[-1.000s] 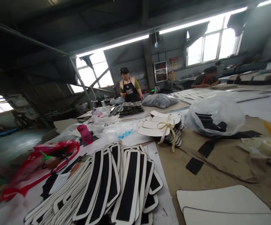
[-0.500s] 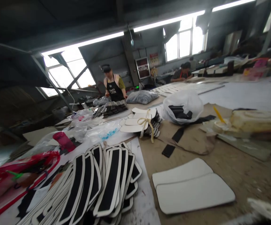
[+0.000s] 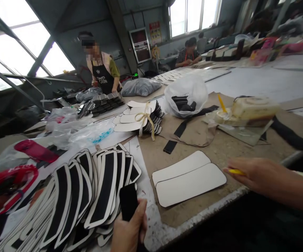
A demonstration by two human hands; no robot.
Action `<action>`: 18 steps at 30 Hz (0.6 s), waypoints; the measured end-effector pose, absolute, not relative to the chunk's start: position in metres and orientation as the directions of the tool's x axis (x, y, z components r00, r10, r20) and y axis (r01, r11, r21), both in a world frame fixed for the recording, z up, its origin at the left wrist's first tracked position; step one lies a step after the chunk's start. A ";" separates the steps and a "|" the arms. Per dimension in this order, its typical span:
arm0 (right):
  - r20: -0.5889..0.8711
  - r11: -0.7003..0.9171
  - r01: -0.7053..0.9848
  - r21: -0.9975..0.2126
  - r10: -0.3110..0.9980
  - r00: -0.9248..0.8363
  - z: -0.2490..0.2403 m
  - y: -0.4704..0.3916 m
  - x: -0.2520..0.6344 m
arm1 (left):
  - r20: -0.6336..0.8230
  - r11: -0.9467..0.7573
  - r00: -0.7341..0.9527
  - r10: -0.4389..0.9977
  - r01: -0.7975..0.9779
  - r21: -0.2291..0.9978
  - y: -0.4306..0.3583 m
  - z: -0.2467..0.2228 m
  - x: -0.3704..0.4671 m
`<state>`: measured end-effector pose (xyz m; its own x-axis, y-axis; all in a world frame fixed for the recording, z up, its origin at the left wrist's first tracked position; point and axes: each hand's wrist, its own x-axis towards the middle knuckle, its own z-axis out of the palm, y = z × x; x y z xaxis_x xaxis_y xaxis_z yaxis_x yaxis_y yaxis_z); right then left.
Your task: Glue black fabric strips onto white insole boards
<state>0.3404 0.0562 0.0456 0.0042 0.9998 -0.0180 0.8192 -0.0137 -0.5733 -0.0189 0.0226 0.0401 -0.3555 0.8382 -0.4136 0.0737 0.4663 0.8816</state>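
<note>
My left hand point(image 3: 130, 227) is closed around a black strip point(image 3: 128, 199) at the table's near edge, its upper end sticking up past the thumb. Directly beside it lies a fanned pile of white curved pieces with black strips on them point(image 3: 101, 196). My right hand point(image 3: 259, 175) is closed on a thin yellow stick-like tool point(image 3: 237, 172); most of it is hidden in the fingers. Just left of that hand, two plain white curved panels point(image 3: 190, 183) overlap on brown board.
Behind the panels stand a tied bundle of white pieces point(image 3: 138, 117), a clear bag of black strips point(image 3: 185, 94) and a yellowish glue container point(image 3: 255, 108) with a yellow stick point(image 3: 222, 102). A red bag point(image 3: 22, 175) lies left. A co-worker point(image 3: 101, 70) stands at the far side.
Both my hands have come into view, the left with a black strip, the right with a yellow tool. The view has shifted, so the table's things appear further left and higher.
</note>
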 end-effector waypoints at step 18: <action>-0.162 0.129 0.906 -0.404 0.964 -0.210 0.022 0.173 0.303 | -0.375 0.422 -0.252 0.892 0.166 0.891 0.107 -0.013 -0.006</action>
<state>0.3033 0.1727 0.0223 -0.2098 0.9643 -0.1618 0.9055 0.1292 -0.4041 -0.0062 0.1070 -0.0129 -0.2517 0.8920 -0.3754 0.1659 0.4219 0.8913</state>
